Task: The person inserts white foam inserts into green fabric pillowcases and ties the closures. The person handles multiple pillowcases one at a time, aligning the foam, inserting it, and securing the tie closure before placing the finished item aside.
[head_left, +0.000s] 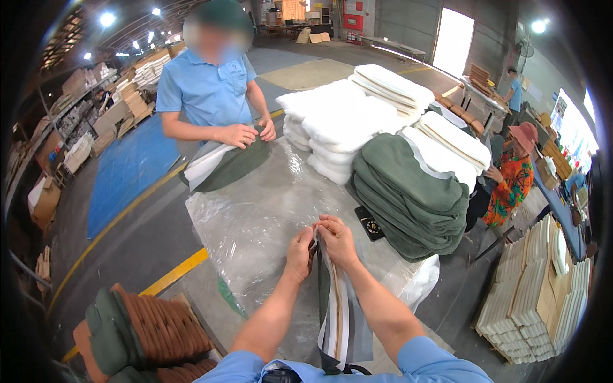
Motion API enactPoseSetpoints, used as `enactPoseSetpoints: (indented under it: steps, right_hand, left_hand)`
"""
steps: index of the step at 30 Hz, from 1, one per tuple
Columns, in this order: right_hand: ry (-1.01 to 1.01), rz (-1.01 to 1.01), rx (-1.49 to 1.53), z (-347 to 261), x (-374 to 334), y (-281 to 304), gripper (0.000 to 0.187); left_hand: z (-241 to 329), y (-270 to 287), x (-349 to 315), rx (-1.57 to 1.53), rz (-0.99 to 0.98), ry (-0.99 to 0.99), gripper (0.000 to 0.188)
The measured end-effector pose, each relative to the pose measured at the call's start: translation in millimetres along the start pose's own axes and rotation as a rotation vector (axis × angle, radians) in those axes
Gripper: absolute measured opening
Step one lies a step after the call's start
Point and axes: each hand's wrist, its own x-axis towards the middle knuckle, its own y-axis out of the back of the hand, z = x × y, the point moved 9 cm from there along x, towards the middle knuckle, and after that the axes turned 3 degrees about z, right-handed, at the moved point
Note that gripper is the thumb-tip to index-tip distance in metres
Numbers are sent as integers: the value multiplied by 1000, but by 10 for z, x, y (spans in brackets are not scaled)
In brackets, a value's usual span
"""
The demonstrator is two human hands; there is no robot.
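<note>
Both my hands meet over the plastic-wrapped table (255,210), fingers pinched at the upper end of a zippered fabric cover (337,313). The cover hangs toward me, dark green and grey with pale zipper tape and a brownish line of teeth. My left hand (299,254) is closed on its left edge, and my right hand (337,241) is closed on the right edge, thumbs nearly touching. The small part between my fingertips is hidden. Right of my hands lies a black phone-like object (369,223) against a stack of dark green fabric covers (408,198).
White padding (345,115) is piled at the table's far side. Across the table, a co-worker in a blue shirt (207,89) handles a green-and-white cover (233,166). Brown and green cushions (147,319) stand lower left; white slabs (530,293) are stacked right, near a seated person (514,179).
</note>
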Motion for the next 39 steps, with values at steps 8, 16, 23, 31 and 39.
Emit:
enactPoseSetpoints:
  steps: [8,16,23,31,39]
  right_hand:
    - [266,-100,-249,-145,-128,-292,40]
    - [301,-124,-580,-111,-231,-230,46]
    - [276,-141,-454,-122,-242,-421,43]
    - [148,-98,-367,-27,-271,-496,54]
    - [69,50,-217,32,-259,-329,81]
  left_hand:
    - [151,208,-23,94,208,-83,21]
    - [635,1646,-846,218,642,-412,17]
    - [1335,4004,-1587,554,1247,-423,16]
    - [1076,4206,-606,1584,827,123,25]
    - [1529,3890,-853,1619,1290,53,65]
